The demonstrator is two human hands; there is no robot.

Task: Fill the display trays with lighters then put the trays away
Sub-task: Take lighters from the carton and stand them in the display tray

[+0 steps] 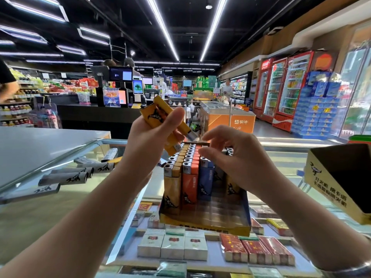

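A display tray (204,225) stands on the glass counter, partly filled with upright lighters in yellow, orange and blue rows (188,169). My left hand (152,135) is raised above the tray's left side and grips a bunch of yellow lighters (158,115). My right hand (232,155) hovers over the tray's right half with fingers curled; I cannot see anything between its fingertips. Several grey lighters (68,175) lie loose on the glass to the left.
The glass counter (281,161) shows cigarette packs (174,245) beneath it. An open yellow carton (341,183) stands at the right edge. A grey countertop (40,145) lies at the left. Shop aisles, a checkout and drink fridges fill the background.
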